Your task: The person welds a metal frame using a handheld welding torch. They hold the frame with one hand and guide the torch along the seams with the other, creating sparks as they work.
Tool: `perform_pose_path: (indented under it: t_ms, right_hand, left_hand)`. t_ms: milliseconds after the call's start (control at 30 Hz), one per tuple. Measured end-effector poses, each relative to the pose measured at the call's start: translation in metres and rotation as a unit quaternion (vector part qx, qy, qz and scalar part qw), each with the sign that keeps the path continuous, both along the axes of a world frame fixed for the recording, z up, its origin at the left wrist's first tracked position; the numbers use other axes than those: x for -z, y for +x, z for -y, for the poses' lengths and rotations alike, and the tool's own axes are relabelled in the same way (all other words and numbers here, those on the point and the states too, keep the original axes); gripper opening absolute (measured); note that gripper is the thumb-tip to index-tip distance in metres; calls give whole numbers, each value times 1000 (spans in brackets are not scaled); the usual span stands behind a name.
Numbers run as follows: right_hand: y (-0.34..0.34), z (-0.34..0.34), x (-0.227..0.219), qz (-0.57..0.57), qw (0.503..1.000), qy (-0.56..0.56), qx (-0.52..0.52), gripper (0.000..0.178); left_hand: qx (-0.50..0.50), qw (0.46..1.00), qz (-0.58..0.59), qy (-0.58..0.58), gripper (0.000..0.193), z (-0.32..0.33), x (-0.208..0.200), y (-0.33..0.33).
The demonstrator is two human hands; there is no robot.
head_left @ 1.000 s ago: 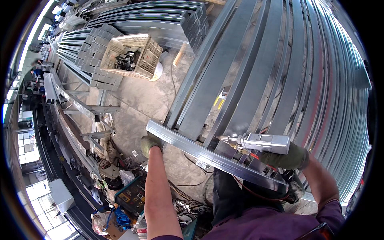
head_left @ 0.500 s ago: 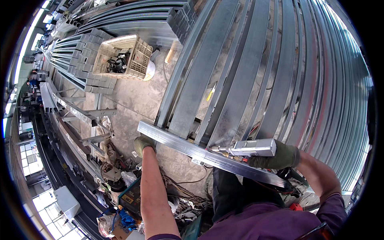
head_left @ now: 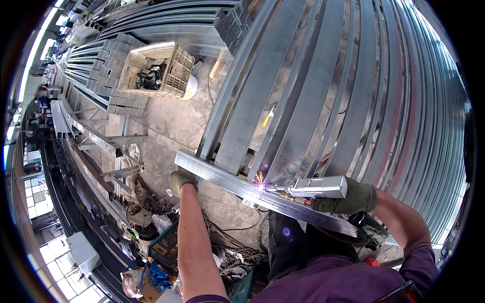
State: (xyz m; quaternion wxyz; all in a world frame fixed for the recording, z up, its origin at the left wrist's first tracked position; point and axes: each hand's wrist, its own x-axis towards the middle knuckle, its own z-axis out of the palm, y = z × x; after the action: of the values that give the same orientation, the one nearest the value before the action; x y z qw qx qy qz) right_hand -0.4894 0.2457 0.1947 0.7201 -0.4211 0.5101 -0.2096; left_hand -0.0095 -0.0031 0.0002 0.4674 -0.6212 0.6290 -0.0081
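My right hand (head_left: 348,198), in a dark green glove, is closed round a silver welding gun (head_left: 318,187). The gun's thin nozzle points left. At its tip, bright sparks (head_left: 260,185) burst where a shiny metal tube (head_left: 217,174) meets the lengthwise tubes. This tube lies crosswise in front of me, against the ends of several long grey metal tubes (head_left: 298,126). My left hand (head_left: 183,183), gloved too, grips the crosswise tube near its left end from the near side; its fingertips are partly hidden under the tube.
A beige plastic crate (head_left: 156,70) of small dark pieces stands at the far left, beside stacked tubes (head_left: 108,76). Metal stands (head_left: 108,144) fill the left side. Cables (head_left: 235,242) and a dark box-shaped machine (head_left: 164,247) lie below my left arm. A yellow-handled tool (head_left: 268,117) shows between the tubes.
Sparks and a bright glow have appeared at the gun's tip, which showed none before. Both hands have stayed nearly in place.
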Motion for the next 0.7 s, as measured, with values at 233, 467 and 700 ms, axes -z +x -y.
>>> perform_pose_path:
  t_ms: [233,467,700]
  right_hand:
    - [2,2,-2,-23,999,-39,-9,50]
    - [3,5,2,-20,998,-60,-25,50]
    - [-1,-1,-1,-34,999,-30,-17,53]
  left_hand:
    - [-257,937,-168,-166,34,-3,19,22]
    - [-266,919,-204,-205,36,-4,49,62]
    - [-128,984,-83,-93,30,2,35,33]
